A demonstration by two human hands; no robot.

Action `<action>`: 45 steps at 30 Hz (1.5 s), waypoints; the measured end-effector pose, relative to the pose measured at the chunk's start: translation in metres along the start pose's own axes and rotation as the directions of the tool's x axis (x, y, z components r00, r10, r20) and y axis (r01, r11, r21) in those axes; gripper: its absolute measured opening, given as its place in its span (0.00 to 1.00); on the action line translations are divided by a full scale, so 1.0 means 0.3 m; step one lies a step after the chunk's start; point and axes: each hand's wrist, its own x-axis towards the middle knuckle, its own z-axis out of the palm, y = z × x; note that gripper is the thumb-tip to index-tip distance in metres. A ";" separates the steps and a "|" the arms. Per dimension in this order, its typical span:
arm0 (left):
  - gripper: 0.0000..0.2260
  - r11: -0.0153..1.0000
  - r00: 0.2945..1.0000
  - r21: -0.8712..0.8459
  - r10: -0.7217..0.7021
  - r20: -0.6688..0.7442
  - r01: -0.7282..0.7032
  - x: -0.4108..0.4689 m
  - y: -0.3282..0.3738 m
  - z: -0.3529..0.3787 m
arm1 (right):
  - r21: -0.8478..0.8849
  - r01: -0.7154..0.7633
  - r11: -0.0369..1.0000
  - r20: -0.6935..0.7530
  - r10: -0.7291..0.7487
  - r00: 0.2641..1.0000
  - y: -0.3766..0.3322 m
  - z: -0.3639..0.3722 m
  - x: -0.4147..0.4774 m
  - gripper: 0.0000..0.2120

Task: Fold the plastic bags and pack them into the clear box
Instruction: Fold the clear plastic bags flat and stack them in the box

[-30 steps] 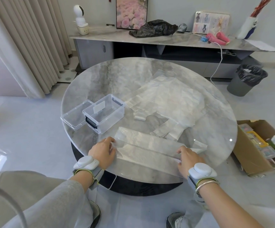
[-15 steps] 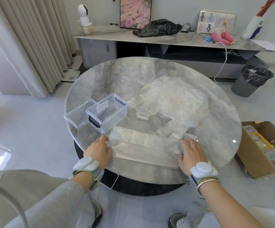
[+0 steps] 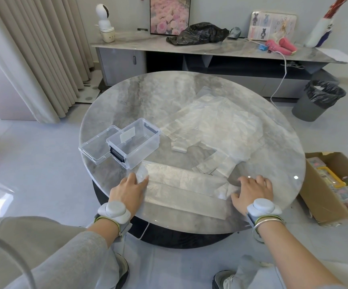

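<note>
A long folded strip of clear plastic bag (image 3: 185, 190) lies along the near edge of the round marble table (image 3: 148, 97). My left hand (image 3: 128, 191) pinches the strip's slightly lifted left end between its fingertips. At the strip's right end, my right hand (image 3: 252, 190) lies flat with fingers spread, its thumb touching the crumpled handle part. The clear box (image 3: 136, 142) stands open just beyond my left hand, with its lid (image 3: 97, 148) beside it on the left. Other flat clear bags (image 3: 214, 130) lie spread across the table's middle and right.
A cardboard box (image 3: 323, 197) with small items sits on the floor to the right. Behind the table there is a low sideboard (image 3: 210, 53) with a black bag, and a grey bin (image 3: 319, 99). Curtains (image 3: 43, 49) hang at the left.
The strip now lies flatter and a little farther from the table edge. My right hand has let go of its end and slid right, opening flat. My left hand stays at the left end.
</note>
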 end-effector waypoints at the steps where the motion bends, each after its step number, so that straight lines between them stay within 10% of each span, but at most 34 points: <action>1: 0.20 1.000 1.000 0.005 -0.004 0.005 0.004 0.000 0.002 -0.002 | -0.041 -0.027 0.999 0.000 0.027 1.000 0.001 -0.002 -0.005 0.19; 8: 0.19 1.000 0.999 -0.019 -0.016 -0.035 0.015 -0.003 0.002 0.006 | -0.123 -0.183 0.975 -0.112 0.170 0.979 -0.008 -0.028 -0.025 0.22; 16: 0.18 0.999 0.995 -0.027 0.034 -0.097 -0.036 -0.012 -0.009 0.009 | 0.168 0.162 0.972 -0.078 -0.151 0.985 -0.088 -0.008 -0.035 0.28; 25: 0.18 0.996 0.982 -0.020 0.077 -0.173 -0.081 -0.009 -0.021 0.031 | 0.034 -0.081 0.996 -0.149 0.086 0.985 -0.047 -0.022 -0.040 0.27; 35: 0.18 0.996 0.977 -0.024 0.081 -0.195 -0.088 -0.016 -0.021 0.030 | 0.316 0.586 0.746 -0.098 -0.589 0.802 -0.199 -0.050 -0.141 0.27; 45: 0.19 0.962 0.900 0.011 0.260 -0.349 -0.273 -0.007 -0.006 0.002 | 0.170 0.593 0.787 -0.083 -0.588 0.804 -0.223 -0.046 -0.137 0.27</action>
